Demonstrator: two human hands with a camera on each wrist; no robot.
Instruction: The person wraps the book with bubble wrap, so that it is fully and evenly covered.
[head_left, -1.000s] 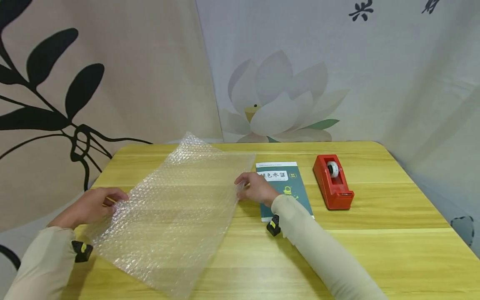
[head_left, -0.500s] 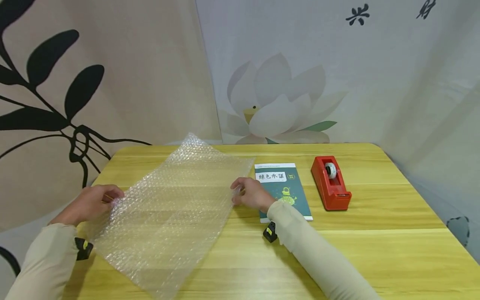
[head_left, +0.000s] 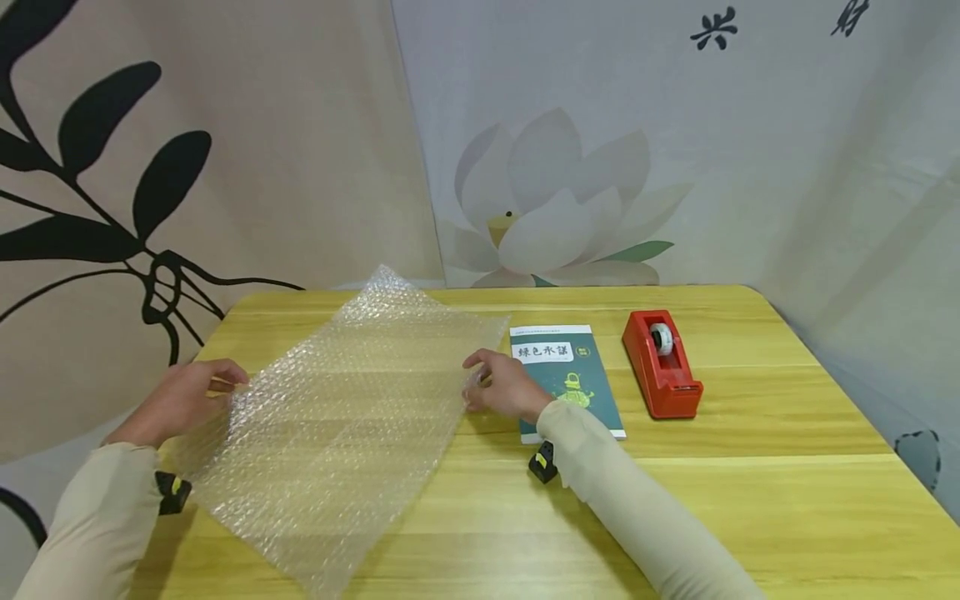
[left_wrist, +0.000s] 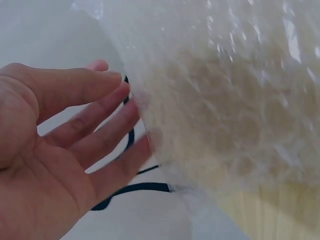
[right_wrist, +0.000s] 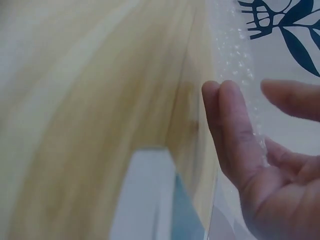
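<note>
A sheet of clear bubble wrap (head_left: pixel 337 417) lies slantwise over the left half of the table, its right edge lifted a little. At its left edge is my left hand (head_left: pixel 183 402). In the left wrist view the fingertips (left_wrist: pixel 145 142) reach behind the wrap's edge, while the thumb stays in front, not over the sheet. My right hand (head_left: pixel 506 385) touches the right edge with extended fingers (right_wrist: pixel 232 112), the thumb standing apart. A green booklet (head_left: pixel 592 387) lies beside and partly behind the right hand and forearm.
On the right of the booklet stands a red tape dispenser (head_left: pixel 663 367) with a roll of tape (head_left: pixel 662 340) in it. The wooden table (head_left: pixel 765 500) ends at a printed curtain (head_left: pixel 315 142) behind it.
The right hand and the wrap's near corner have shifted slightly left. The left hand's fingers have loosened and spread a little at the left edge. The booklet and dispenser stay in place.
</note>
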